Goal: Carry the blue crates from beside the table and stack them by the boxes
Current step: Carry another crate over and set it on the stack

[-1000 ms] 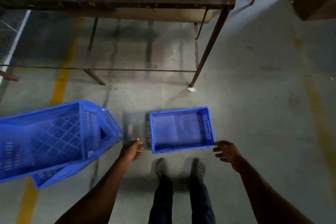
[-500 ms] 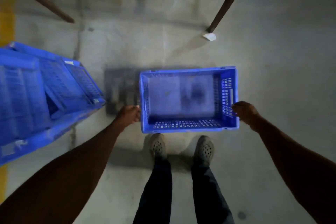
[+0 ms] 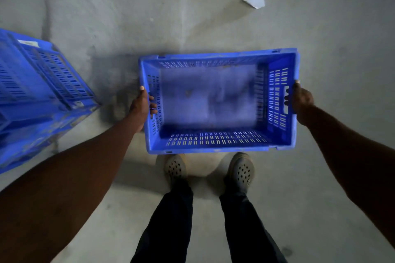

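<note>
Gripping blue crate [image 3: 218, 100] ends, both hands [image 3: 141, 107] outstretched.

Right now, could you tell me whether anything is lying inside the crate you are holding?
No, the blue crate held between the left hand and right hand shows only its bare floor.

no legible text, crate label [image 3: 27, 43] blurred
</note>
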`<state>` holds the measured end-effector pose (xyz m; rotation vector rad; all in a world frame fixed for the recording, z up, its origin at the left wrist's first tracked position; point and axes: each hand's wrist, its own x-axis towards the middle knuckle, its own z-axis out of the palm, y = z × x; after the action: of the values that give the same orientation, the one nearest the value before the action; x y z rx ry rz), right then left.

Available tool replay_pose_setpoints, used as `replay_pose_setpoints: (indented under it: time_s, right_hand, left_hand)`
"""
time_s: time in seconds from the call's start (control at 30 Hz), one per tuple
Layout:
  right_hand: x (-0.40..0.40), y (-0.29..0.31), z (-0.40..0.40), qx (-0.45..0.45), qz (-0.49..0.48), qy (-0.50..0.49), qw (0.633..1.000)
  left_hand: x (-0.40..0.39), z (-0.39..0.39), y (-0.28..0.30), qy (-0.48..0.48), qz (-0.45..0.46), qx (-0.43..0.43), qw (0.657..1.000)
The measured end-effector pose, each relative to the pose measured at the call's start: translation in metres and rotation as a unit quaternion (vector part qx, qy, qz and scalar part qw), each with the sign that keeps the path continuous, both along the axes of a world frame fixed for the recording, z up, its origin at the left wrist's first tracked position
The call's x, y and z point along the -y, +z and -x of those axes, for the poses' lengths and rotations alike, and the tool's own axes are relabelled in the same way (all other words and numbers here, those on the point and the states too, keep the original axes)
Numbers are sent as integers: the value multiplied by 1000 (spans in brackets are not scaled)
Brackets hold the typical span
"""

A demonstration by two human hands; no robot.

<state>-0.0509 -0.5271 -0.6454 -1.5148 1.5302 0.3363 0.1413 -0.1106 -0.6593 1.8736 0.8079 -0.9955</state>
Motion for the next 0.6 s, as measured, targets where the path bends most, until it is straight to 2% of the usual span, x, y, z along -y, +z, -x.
replay_pose_setpoints:
  time_s: [0.13,0.27,0.43,0.6]
  right_hand:
    - [1,23,1,-15,-45,11,999]
    - [-5,75,13,15,-28,1,999]
    - [-13,193,19,99,-66,-23,993]
    - [-16,335,23,181,-59,3,982]
  left_hand:
    - [-6,1,17,3,4,4,1000]
    - [-8,1,73,7,2,27,1000]
    - [-21,2,189,-7,-3,90,996]
    - [-33,6,329,29,58,127,990]
